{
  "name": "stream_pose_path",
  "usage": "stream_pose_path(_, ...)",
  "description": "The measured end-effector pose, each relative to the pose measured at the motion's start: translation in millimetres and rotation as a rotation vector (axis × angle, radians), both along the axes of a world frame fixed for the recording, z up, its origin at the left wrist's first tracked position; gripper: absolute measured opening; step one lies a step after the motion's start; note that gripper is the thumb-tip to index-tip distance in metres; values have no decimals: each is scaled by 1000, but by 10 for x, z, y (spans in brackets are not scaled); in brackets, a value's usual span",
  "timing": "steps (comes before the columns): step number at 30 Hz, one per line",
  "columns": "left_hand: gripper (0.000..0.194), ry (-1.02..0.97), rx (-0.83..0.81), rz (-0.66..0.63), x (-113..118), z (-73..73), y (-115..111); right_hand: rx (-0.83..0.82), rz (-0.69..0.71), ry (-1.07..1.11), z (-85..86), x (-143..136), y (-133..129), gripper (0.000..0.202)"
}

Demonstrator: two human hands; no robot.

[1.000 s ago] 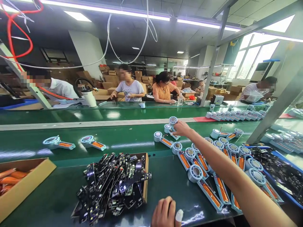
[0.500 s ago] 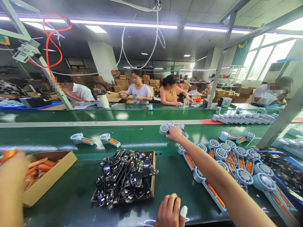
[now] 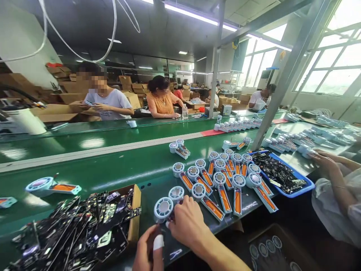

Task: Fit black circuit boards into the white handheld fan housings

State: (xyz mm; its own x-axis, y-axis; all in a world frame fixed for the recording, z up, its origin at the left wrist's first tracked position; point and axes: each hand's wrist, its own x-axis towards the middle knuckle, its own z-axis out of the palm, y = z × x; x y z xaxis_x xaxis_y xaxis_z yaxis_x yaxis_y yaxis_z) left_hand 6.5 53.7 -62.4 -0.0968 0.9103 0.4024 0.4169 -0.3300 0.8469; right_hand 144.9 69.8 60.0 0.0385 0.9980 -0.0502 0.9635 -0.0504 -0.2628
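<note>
Glossy green worktop (image 3: 113,165) runs right across the room, co-workers (image 3: 162,103) lined up along the far side, and the landmark is the open brown cardboard box (image 3: 135,214) heaped with black circuit boards (image 3: 81,229). Just right of that box, the action! The person's right hand (image 3: 188,222) has its fingers curled, grasping two pale-blue plastic housings (image 3: 163,209) with round, slotted heads; their handles are hidden. Up comes the question of the left hand (image 3: 149,246), nearer the box: fingers bent, thumb capped white, close under the front head, but whether it grips anything, nobody can tell from here.

And the tally? Beyond the box, to its right, one pair of housings (image 3: 182,149) shows boards in the handles; those look furthest along. Farther right of the box sits a crowd of housings (image 3: 220,178), orange insides exposed, no board visible on top. Plenty seems left, with that box piled high.
</note>
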Motion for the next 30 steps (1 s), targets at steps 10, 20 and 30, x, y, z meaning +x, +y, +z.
stream_pose_path(10, 26, -23, -109, -167, 37, 826, 64, 153, 134, -97, -388, 299, -188, 31)
stream_pose_path(20, 38, -719, -528, -295, 76, 854, -193, 612, 274, 660, -255, 119, -409, 32)
stream_pose_path(30, 37, -158, -321, -249, 208, 827, -313, 208, 142, 1376, -276, -144, -129, 28)
